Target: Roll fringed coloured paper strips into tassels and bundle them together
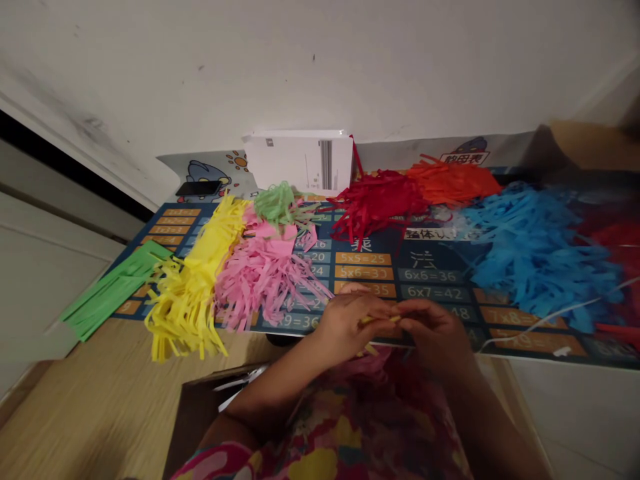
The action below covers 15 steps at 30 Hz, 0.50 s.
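Note:
My left hand is closed in a pinch around a thin yellow strip, above the near edge of the table. From the right, my right hand meets it, thumb and fingertips pinched together at the strip's end. Below the hands, part of a dark pink fringed bundle shows near my lap, largely shaded. Left of my left hand lies a pink fringed tassel. Beyond the hands rests a red tassel, and a blue one spreads out to the right.
Yellow fringe, green strips, a pale green tassel and orange fringe lie on the times-table mat. A white box leans at the wall beside a phone. A white cord crosses the right side.

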Motion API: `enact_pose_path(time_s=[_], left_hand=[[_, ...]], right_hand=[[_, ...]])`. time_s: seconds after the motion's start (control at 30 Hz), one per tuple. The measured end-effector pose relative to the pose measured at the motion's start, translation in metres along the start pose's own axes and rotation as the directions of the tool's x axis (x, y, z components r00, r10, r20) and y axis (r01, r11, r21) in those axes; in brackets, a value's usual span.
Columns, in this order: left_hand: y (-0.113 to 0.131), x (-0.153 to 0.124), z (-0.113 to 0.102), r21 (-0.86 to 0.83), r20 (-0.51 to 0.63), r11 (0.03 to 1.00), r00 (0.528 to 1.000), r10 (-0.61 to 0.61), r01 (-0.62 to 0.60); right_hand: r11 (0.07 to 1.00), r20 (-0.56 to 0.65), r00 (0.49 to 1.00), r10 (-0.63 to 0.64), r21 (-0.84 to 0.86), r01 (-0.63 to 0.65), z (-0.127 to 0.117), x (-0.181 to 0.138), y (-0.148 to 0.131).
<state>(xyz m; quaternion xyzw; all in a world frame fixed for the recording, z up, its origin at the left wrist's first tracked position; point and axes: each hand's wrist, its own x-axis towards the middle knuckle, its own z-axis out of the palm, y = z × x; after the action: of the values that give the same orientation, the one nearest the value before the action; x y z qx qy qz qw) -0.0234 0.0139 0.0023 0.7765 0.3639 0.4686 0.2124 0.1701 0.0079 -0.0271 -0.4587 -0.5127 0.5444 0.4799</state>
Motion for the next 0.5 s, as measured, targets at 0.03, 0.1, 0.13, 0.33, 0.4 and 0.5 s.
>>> enact_pose_path(time_s=[0.03, 0.1, 0.13, 0.33, 0.4, 0.5], left_hand=[[-0.0007, 0.0001, 0.0001, 0.003, -0.006, 1.0, 1.0, 0.009, -0.009], [-0.0013, 0.0004, 0.0007, 0.011, -0.027, 0.999, 0.999, 0.046, -0.046], [-0.0011, 0.0006, 0.0009, 0.007, -0.035, 0.998, 0.998, 0.057, -0.057], [0.0046, 0.0008, 0.0, -0.039, -0.048, 0.989, 0.988, -0.147, 0.145], [0.0051, -0.0004, 0.0001, -0.041, -0.07, 0.978, 0.975, -0.209, 0.206], [0.0048, -0.0022, 0.0006, -0.015, -0.078, 0.976, 0.973, -0.216, 0.215]], right_hand=[[1.0, 0.002, 1.0, -0.012, 0.005, 0.012, -0.0003, 0.0006, 0.001], [0.997, -0.007, 0.997, -0.07, -0.035, 0.07, 0.0004, 0.0003, 0.0026], [0.993, -0.022, 0.994, -0.105, -0.063, 0.104, 0.0012, -0.0004, 0.0033], [0.974, -0.181, 0.965, -0.191, -0.157, 0.163, 0.0063, -0.0052, 0.0058], [0.975, -0.186, 0.968, -0.167, -0.178, 0.134, 0.0076, -0.0058, 0.0041], [0.984, -0.159, 0.985, -0.064, -0.177, 0.035, 0.0087, -0.0059, -0.0003]])
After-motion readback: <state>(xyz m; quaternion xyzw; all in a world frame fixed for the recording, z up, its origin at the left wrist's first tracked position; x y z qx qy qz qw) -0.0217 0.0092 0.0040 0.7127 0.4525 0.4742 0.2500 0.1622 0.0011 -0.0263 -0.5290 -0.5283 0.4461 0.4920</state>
